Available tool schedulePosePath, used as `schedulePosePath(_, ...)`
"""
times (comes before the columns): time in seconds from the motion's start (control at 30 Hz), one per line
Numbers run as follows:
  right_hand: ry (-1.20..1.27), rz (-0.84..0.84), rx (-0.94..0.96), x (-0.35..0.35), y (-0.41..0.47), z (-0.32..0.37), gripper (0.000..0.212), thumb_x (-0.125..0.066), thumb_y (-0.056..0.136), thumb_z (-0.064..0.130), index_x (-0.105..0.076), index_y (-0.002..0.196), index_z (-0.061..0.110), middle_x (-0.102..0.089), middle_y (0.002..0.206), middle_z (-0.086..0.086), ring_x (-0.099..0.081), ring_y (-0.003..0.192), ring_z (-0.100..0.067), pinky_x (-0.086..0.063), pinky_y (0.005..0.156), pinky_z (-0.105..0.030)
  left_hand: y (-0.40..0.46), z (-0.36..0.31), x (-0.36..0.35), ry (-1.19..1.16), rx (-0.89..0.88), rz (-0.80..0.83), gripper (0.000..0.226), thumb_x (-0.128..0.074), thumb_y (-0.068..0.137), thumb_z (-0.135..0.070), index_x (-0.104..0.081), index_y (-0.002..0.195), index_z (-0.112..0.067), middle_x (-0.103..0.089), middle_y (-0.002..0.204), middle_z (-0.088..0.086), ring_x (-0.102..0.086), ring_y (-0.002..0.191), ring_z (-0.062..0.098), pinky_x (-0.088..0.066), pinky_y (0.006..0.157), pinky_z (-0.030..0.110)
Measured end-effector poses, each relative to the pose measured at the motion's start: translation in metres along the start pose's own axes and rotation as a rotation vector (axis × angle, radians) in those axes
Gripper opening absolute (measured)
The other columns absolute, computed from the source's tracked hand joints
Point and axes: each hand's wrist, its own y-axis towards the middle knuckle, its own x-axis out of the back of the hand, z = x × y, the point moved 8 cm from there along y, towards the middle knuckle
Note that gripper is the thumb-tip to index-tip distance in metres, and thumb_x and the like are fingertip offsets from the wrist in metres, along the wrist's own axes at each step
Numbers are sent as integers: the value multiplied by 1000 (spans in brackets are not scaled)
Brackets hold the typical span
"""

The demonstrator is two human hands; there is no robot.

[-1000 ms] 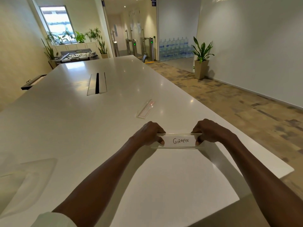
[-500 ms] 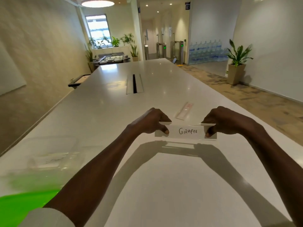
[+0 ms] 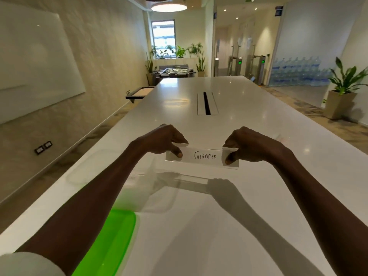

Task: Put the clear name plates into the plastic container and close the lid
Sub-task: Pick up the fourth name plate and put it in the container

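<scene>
Two hands: left hand [image 3: 163, 140], right hand [image 3: 249, 145]. One clear name plate [image 3: 203, 157] between them. One clear container [image 3: 155, 188] and one green lid [image 3: 111, 242] below it, possibly more plates inside.

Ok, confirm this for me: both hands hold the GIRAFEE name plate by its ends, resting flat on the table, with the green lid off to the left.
Not quite. In the head view the name plate is not resting on the table: it is held up in the air, its shadow lying on the surface below. The rest stands: the left hand and right hand pinch its ends, and the green lid lies to the left.
</scene>
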Motion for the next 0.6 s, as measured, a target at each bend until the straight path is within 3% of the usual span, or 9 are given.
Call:
schedulePosePath(0.27,36,-42,143,-11,50,93,39,-83,73,28,-73,109,17,-71,112,-3,-69,91,-22,-60,78,-38,-49,83,54,-12,120,-16,39,-86,65,-15,-75,102,-22,-71,87,-21,-63,79,-17,-44,64,-1)
schedulePosePath(0.37,55,-72,198,-10,67,127,36,-82,73,30,-74,106,16,-72,109,-4,-69,87,-21,-60,75,-37,-64,113,72,11,180,21,42,-85,66,-15,-73,106,-21,-72,95,-16,-65,82,-13,-47,69,1)
schedulePosePath(0.5,64,-89,254,-18,91,166,38,-81,75,32,-73,106,11,-72,108,-5,-68,84,-20,-54,64,-25,-84,146,97,47,246,43,41,-85,66,-17,-70,98,-38,-71,92,-23,-64,84,-15,-46,66,1)
schedulePosePath(0.6,54,-118,283,-27,106,189,41,-80,75,35,-71,106,11,-71,106,-6,-65,82,-20,-48,61,-24,-95,168,109,66,292,53,41,-86,64,-20,-70,95,-42,-73,95,-22,-66,87,-10,-47,77,9)
